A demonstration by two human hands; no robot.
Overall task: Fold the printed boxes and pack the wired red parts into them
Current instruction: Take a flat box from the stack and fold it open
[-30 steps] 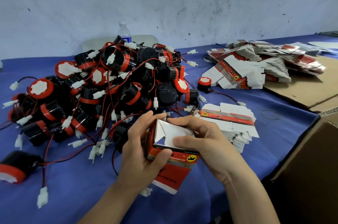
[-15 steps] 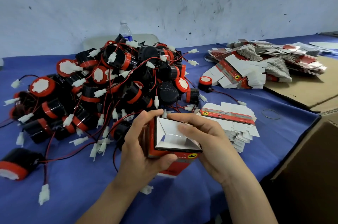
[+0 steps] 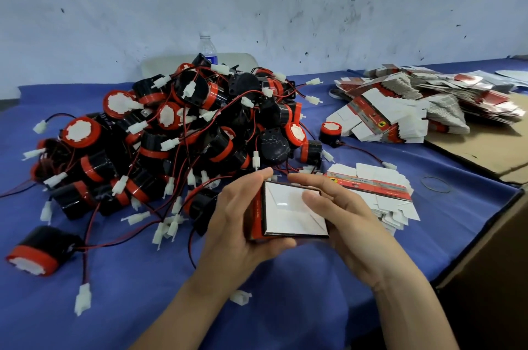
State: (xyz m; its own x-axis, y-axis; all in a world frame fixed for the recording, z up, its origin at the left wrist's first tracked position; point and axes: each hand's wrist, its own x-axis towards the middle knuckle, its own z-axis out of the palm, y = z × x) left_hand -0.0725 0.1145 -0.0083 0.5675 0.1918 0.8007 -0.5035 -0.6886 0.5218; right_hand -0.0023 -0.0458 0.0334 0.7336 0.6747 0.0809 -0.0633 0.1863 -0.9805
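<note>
A red printed box (image 3: 288, 214) stands squared up between both hands, its white folded end facing me. My left hand (image 3: 237, 224) grips the box's left side and underside, thumb at the near corner. My right hand (image 3: 340, 215) holds the right side, with fingers curled over the white end flaps. A big heap of black-and-red wired parts (image 3: 183, 132) with white connectors lies just behind and to the left. One loose part (image 3: 37, 254) sits at the near left. A short stack of flat boxes (image 3: 377, 192) lies right of my hands.
More flat printed boxes (image 3: 423, 103) are piled at the back right, partly on brown cardboard (image 3: 485, 149). A single part (image 3: 331, 132) sits beside them. A cardboard carton (image 3: 491, 272) stands at the right edge. A water bottle (image 3: 207, 48) stands behind the heap. A rubber band (image 3: 435, 184) lies on the blue cloth.
The box has gone from half-open with loose flaps to squared, with the white end flaps folded flat. The long red flap below it is no longer visible.
</note>
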